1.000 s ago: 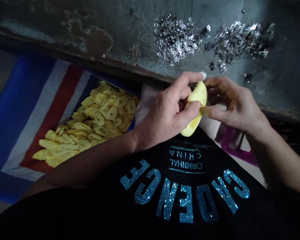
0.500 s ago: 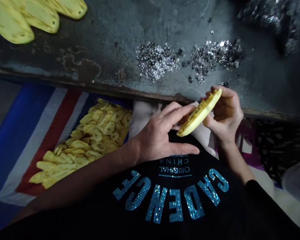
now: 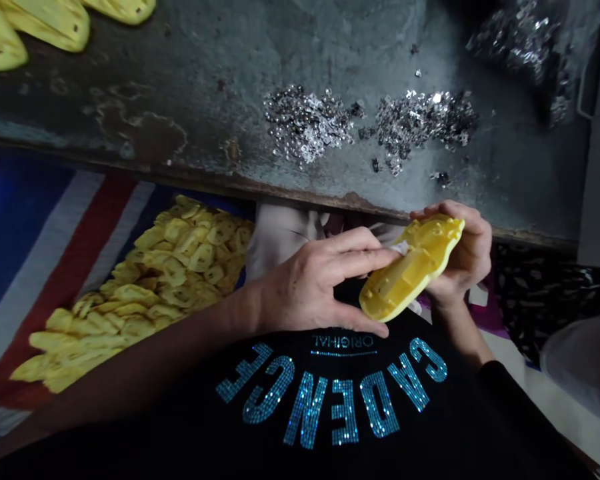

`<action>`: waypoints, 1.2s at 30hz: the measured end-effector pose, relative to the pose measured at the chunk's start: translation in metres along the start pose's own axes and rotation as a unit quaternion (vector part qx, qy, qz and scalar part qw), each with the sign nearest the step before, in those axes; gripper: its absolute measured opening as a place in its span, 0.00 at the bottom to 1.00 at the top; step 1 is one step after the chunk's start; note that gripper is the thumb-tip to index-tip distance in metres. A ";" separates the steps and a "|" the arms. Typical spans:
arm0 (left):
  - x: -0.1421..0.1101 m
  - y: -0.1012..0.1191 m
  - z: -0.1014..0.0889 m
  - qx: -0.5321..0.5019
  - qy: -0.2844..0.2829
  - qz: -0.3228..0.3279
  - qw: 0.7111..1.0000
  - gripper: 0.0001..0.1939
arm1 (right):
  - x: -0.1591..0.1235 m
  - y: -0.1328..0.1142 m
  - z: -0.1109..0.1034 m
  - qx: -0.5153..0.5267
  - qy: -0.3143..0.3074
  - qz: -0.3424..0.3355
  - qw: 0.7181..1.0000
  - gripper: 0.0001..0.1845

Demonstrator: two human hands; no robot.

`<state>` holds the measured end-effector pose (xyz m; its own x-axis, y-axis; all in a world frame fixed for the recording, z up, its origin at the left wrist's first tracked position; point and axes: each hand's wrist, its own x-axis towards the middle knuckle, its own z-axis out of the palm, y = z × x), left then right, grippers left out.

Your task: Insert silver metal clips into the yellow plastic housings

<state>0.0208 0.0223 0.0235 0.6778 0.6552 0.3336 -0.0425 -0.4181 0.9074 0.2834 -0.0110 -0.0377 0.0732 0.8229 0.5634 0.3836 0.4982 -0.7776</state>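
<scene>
A yellow plastic shell [image 3: 407,273], hollow with small raised posts and ribs inside, is tilted in front of my chest. My right hand [image 3: 460,257] grips its far right side, fingers curled behind it. My left hand [image 3: 325,280] is at the shell's left side with fingers and thumb stretched apart. Its forefinger, with a white wrap [image 3: 401,248] on the tip, touches the shell's rim; the thumb lies by the lower end. Beyond my hands, two heaps of small shiny metal pieces, a left heap [image 3: 307,123] and a right heap [image 3: 425,120], lie on the metal table [image 3: 205,73].
Many yellow plastic pieces [image 3: 170,260] fill a blue, white and red striped sack [image 3: 80,253] at lower left. Larger yellow shells [image 3: 45,20] lie at the table's upper left. A bag of metal pieces [image 3: 517,47] stands at upper right. The table's worn front edge [image 3: 300,193] runs before me.
The yellow shell has turned so that its hollow inside faces me more, and it has come lower. Both hands have moved down with it. The whole view has shifted a little.
</scene>
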 end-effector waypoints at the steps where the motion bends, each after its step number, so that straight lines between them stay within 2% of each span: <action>1: -0.001 -0.001 0.000 -0.002 0.012 0.014 1.000 0.36 | 0.000 -0.002 0.001 0.004 0.002 -0.001 1.000 0.42; 3: -0.003 -0.003 0.000 -0.009 0.037 0.027 0.999 0.33 | -0.001 -0.007 0.005 0.011 0.002 0.025 1.000 0.38; 6: -0.011 -0.004 -0.003 -0.032 0.055 -0.048 0.997 0.31 | 0.002 -0.017 0.009 0.017 -0.026 0.086 0.996 0.34; 9: -0.026 -0.004 -0.009 -0.059 0.049 -0.137 0.988 0.40 | 0.015 -0.024 0.010 0.010 -0.149 0.122 0.981 0.33; 11: -0.040 -0.007 -0.014 -0.100 0.076 -0.186 0.974 0.40 | 0.031 -0.023 0.008 0.011 -0.227 0.111 0.968 0.32; 12: -0.046 -0.010 -0.016 -0.137 0.099 -0.211 0.963 0.38 | 0.041 -0.019 0.006 -0.004 -0.241 0.093 0.966 0.31; 15: -0.063 -0.019 -0.020 -0.257 0.186 -0.259 0.912 0.35 | 0.074 -0.002 0.008 -0.146 -0.200 0.018 0.969 0.19; 17: -0.069 -0.024 -0.021 -0.296 0.229 -0.266 0.889 0.36 | 0.097 0.011 0.017 -0.259 -0.180 -0.020 0.949 0.11; 20: -0.072 -0.027 -0.022 -0.320 0.253 -0.274 0.871 0.35 | 0.125 0.027 0.038 -0.345 -0.223 -0.029 0.911 0.09; 23: -0.072 -0.025 -0.023 -0.332 0.260 -0.276 0.864 0.35 | 0.141 0.036 0.059 -0.378 -0.260 -0.023 0.888 0.09; 26: -0.072 -0.023 -0.025 -0.327 0.273 -0.289 0.858 0.35 | 0.146 0.041 0.068 -0.389 -0.271 -0.030 0.880 0.08; 30: -0.071 -0.023 -0.028 -0.329 0.292 -0.298 0.847 0.33 | 0.149 0.045 0.062 -0.389 -0.292 -0.033 0.873 0.05; 33: -0.071 -0.023 -0.029 -0.331 0.299 -0.298 0.844 0.32 | 0.151 0.044 0.053 -0.402 -0.284 -0.029 0.870 0.05; 36: -0.070 -0.022 -0.029 -0.332 0.307 -0.298 0.841 0.31 | 0.149 0.040 0.057 -0.383 -0.276 -0.053 0.880 0.11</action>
<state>-0.0470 0.0039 -0.0128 0.2267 0.9103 -0.3463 -0.3686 0.4093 0.8346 0.2571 0.1472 -0.0012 -0.3772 0.8959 0.2347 0.8853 0.4232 -0.1928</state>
